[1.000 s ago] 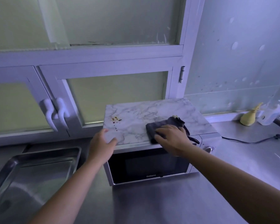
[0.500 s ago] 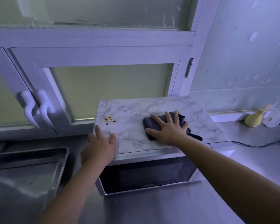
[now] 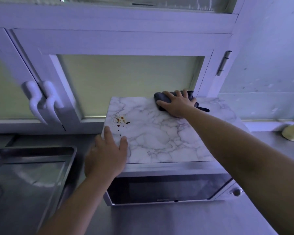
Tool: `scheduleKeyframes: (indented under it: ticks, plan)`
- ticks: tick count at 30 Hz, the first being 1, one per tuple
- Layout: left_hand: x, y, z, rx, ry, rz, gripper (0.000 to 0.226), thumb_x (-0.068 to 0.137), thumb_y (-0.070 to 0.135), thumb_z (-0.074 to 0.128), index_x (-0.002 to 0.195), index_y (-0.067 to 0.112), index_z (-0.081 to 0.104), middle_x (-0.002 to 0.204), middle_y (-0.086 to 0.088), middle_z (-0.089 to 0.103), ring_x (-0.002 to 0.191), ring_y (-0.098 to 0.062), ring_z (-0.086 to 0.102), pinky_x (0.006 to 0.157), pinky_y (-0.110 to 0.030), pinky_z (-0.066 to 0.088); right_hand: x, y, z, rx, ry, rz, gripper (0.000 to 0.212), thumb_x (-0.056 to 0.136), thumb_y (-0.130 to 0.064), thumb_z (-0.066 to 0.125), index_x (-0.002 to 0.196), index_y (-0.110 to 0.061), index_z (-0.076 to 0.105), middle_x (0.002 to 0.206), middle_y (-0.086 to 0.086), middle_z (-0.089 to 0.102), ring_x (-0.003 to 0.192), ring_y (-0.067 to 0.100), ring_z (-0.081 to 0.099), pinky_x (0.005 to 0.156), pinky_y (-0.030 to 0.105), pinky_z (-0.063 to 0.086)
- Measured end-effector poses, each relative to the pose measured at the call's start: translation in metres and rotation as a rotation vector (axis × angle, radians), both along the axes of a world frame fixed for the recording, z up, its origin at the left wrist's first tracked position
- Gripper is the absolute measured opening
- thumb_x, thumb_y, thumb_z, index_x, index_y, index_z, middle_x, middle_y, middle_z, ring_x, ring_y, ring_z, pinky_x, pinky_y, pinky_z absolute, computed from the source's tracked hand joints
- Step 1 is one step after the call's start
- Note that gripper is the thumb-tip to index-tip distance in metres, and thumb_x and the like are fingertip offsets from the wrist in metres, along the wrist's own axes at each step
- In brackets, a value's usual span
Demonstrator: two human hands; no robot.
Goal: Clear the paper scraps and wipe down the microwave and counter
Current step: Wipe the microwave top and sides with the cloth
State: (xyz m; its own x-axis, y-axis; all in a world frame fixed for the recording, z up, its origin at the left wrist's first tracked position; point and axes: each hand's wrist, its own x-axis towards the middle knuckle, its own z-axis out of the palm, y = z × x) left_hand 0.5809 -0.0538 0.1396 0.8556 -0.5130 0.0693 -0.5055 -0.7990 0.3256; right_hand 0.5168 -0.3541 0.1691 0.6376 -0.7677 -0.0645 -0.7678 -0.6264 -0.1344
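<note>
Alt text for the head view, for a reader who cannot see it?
A person's right hand presses a dark cloth on the far edge of a marble-patterned microwave top, while the left hand rests on its near left corner beside brown spots.

Both arms reach forward.
Right hand [image 3: 176,104] lies flat with fingers spread; left hand [image 3: 107,155] rests palm-down, fingers relaxed.

The microwave [image 3: 166,189] stands on the counter [image 3: 176,221], the sink [image 3: 29,175] to its left. On its top, the cloth [image 3: 163,99] lies at the back edge under the right hand [image 3: 176,106], the stain [image 3: 121,120] near the left edge. The left hand [image 3: 107,153] rests on the front left corner.
</note>
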Motion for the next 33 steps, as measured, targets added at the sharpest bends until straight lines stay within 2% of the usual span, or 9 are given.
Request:
scheduleKeyframes:
  ticks: [5, 9, 14, 18, 21, 29, 33]
  plan:
    - [-0.001, -0.004, -0.002, 0.016, 0.027, 0.014, 0.069, 0.097, 0.063, 0.020, 0.154, 0.025, 0.013, 0.147, -0.016, 0.040, 0.122, -0.040, 0.052, 0.088, -0.045, 0.044, -0.021, 0.029, -0.008, -0.013, -0.012, 0.057, 0.073, 0.079, -0.087, 0.018, 0.146, -0.058, 0.016, 0.165, -0.004, 0.016, 0.153, 0.026, -0.007, 0.112, 0.067, 0.010]
    - [0.001, -0.005, 0.000, 0.038, 0.057, 0.014, 0.068, 0.098, 0.062, 0.019, 0.153, 0.024, 0.011, 0.147, -0.016, 0.038, 0.119, -0.039, 0.052, 0.076, -0.041, 0.036, -0.069, 0.082, -0.017, -0.001, -0.015, 0.161, 0.074, 0.073, -0.090, 0.016, 0.142, -0.064, 0.007, 0.165, -0.008, 0.011, 0.152, 0.018, -0.014, 0.112, 0.065, 0.004]
    - [-0.004, -0.002, 0.007, 0.039, 0.114, 0.012, 0.068, 0.099, 0.059, 0.020, 0.156, 0.023, 0.009, 0.153, -0.015, 0.034, 0.126, -0.039, 0.049, 0.076, -0.043, 0.030, -0.130, 0.145, -0.018, 0.019, -0.037, 0.227, 0.073, 0.070, -0.094, 0.020, 0.136, -0.070, -0.001, 0.164, -0.010, 0.008, 0.147, 0.008, -0.023, 0.111, 0.064, 0.000]
    - [-0.007, 0.002, 0.013, 0.024, 0.121, -0.015, 0.068, 0.100, 0.058, 0.019, 0.157, 0.022, 0.008, 0.152, -0.016, 0.035, 0.126, -0.039, 0.049, 0.077, -0.042, 0.031, -0.154, 0.180, -0.023, -0.008, -0.049, 0.202, 0.079, 0.069, -0.098, 0.017, 0.139, -0.068, -0.003, 0.166, -0.010, 0.004, 0.149, 0.016, -0.027, 0.110, 0.065, -0.003]
    - [-0.012, 0.004, 0.016, 0.027, 0.109, -0.029, 0.067, 0.102, 0.055, 0.019, 0.158, 0.021, 0.008, 0.151, -0.017, 0.035, 0.125, -0.040, 0.050, 0.078, -0.042, 0.035, -0.160, 0.191, -0.022, 0.005, -0.047, 0.160, 0.083, 0.066, -0.100, 0.008, 0.141, -0.067, -0.003, 0.166, -0.009, 0.001, 0.149, 0.019, -0.027, 0.110, 0.067, -0.005]
    - [-0.017, 0.007, 0.020, 0.029, 0.085, -0.045, 0.065, 0.103, 0.054, 0.018, 0.158, 0.021, 0.006, 0.152, -0.018, 0.034, 0.120, -0.039, 0.054, 0.073, -0.040, 0.034, -0.133, 0.177, -0.008, 0.146, 0.049, 0.062, 0.083, 0.063, -0.101, 0.011, 0.139, -0.070, -0.004, 0.167, -0.007, -0.011, 0.147, 0.021, -0.033, 0.108, 0.069, -0.010]
    - [-0.019, 0.010, 0.015, -0.063, 0.068, -0.009, 0.069, 0.101, 0.056, 0.028, 0.155, 0.016, 0.012, 0.147, -0.016, 0.042, 0.116, -0.038, 0.056, 0.072, -0.039, 0.034, -0.094, 0.145, -0.002, 0.153, 0.078, 0.079, 0.084, 0.060, -0.100, 0.009, 0.138, -0.070, -0.001, 0.167, -0.008, -0.009, 0.149, 0.024, -0.029, 0.110, 0.070, -0.008]
